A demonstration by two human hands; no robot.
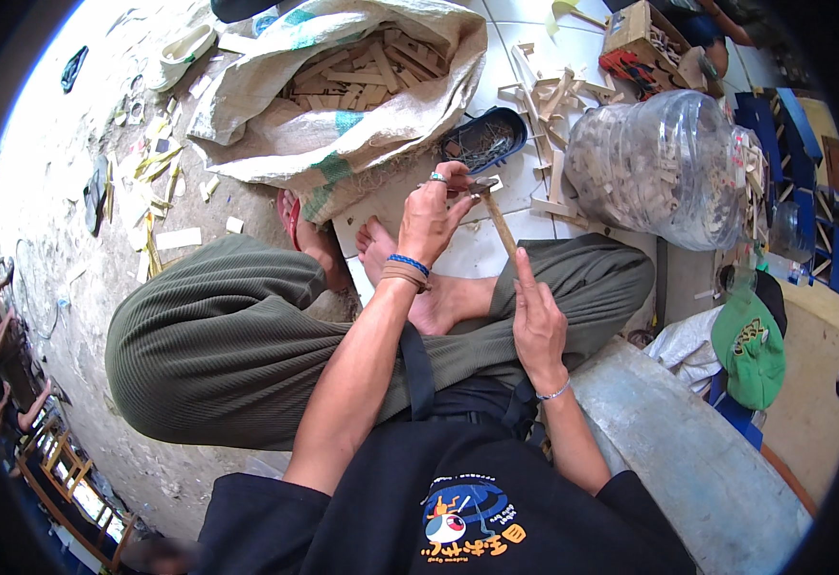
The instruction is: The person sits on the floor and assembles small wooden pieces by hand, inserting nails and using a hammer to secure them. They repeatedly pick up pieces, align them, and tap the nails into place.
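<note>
My right hand (539, 331) grips the end of a hammer's wooden handle (503, 225), its index finger stretched along the wood. The small metal hammer head (482, 185) is close to the fingertips of my left hand (429, 218). Those fingers are curled together, and a pale bit of wood (495, 182) shows beside the hammer head; whether they hold it I cannot tell. Just beyond the fingertips is a dark blue tray (518, 144) with thin metal nails inside. White floor tile (462, 251) lies beneath my hands, between my crossed legs.
A woven sack (247, 101) of wooden pieces stands open at the far left. Thin wooden parts (549, 105) are piled right of the tray. Beside them lies a large clear plastic jar (654, 168). A wooden box (644, 43), a green cap (750, 350) and a grey board (688, 441) are at right.
</note>
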